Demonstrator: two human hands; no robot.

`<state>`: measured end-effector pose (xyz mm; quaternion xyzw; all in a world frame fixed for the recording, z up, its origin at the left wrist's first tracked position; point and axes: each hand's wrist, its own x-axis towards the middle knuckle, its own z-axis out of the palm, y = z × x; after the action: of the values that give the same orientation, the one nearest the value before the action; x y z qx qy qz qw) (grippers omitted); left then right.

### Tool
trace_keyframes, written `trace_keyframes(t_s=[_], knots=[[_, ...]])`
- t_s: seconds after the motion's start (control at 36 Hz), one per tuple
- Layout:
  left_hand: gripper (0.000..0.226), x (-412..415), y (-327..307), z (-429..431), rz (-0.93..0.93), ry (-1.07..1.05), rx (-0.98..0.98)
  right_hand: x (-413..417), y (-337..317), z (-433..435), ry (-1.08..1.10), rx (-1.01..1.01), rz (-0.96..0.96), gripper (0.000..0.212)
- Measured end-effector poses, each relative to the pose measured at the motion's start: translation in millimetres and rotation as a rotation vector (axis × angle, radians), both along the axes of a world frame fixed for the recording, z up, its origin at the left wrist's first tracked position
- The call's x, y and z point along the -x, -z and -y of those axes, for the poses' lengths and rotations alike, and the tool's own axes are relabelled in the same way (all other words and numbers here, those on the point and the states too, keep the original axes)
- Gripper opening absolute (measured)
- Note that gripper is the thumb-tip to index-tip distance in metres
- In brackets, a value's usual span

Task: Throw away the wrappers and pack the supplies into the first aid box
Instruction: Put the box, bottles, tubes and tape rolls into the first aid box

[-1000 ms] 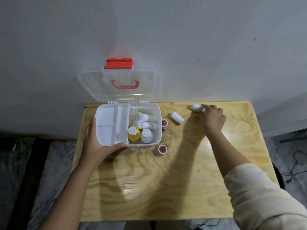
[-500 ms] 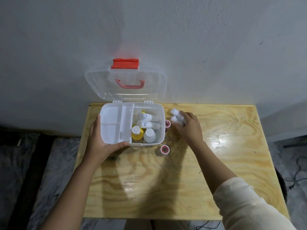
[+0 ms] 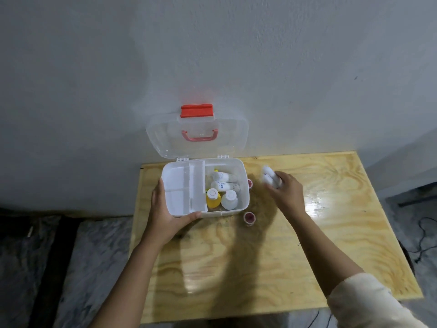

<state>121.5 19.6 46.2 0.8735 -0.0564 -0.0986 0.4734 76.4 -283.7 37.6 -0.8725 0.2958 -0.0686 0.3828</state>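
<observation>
A white first aid box [image 3: 246, 185] stands open at the back left of the wooden table [image 3: 331, 245], its clear lid [image 3: 165, 138] with red latch leaning on the wall. Inside lie two white bottles [image 3: 223, 182], a yellow bottle [image 3: 212, 200] and a white jar [image 3: 229, 200], beside a white insert tray [image 3: 179, 185]. My left hand [image 3: 163, 209] grips the box's front left corner. My right hand [image 3: 286, 192] holds two white gauze rolls [image 3: 268, 177] just right of the box. Two red-and-white tape rolls sit on the table: one [image 3: 249, 217] before the box, one [image 3: 250, 183] against its right wall.
A grey wall rises directly behind the table. Marble-patterned floor [image 3: 94, 268] lies to the left, and a black cable [image 3: 423, 235] trails on the floor at the right. Bare wood spreads in front of and to the right of the box.
My right hand picked up one gauze roll at the table's back, moved left, took the second roll, and now holds both lifted beside the box. The left hand stayed on the box.
</observation>
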Motion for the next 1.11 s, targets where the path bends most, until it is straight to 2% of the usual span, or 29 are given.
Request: trace_keyframes(t_s=[0.19,0.31,0.42,0.56,0.78,0.92,1.06,1.11], knots=[[0.124,-2.6,-4.0,-13.8,0.008,0.121,0.028,-5.1,-64.6,-69.4,0.109,-0.014,0.244,0.028],[0.119,-10.3,-3.4,-25.3,0.017,0.211,0.061,-7.3,-92.9,-128.4,0.064,-0.116,0.349,0.027],[0.115,-15.0,-1.8,-35.3,-0.032,0.256,0.137,-14.5,-103.4,-182.8,-0.003,-0.199,0.370,0.030],[0.112,-20.1,4.5,-42.3,-0.080,0.282,0.170,-22.4,-88.4,-220.6,-0.034,-0.141,0.244,0.031],[0.103,-32.4,12.7,-36.9,-0.045,0.265,0.183,-32.5,-68.2,-222.5,-0.008,0.023,0.003,0.038],[0.106,-28.2,15.7,-38.2,-0.046,0.237,0.203,-43.0,-57.7,-223.1,-0.029,0.164,-0.064,0.033],[0.103,-28.1,18.9,-38.3,-0.001,0.250,0.207,-47.4,-51.2,-229.3,-0.074,0.212,-0.100,0.049],[0.092,-27.8,16.4,-36.8,-0.026,0.236,0.245,-46.4,-47.3,-230.2,-0.110,0.236,-0.081,0.050]])
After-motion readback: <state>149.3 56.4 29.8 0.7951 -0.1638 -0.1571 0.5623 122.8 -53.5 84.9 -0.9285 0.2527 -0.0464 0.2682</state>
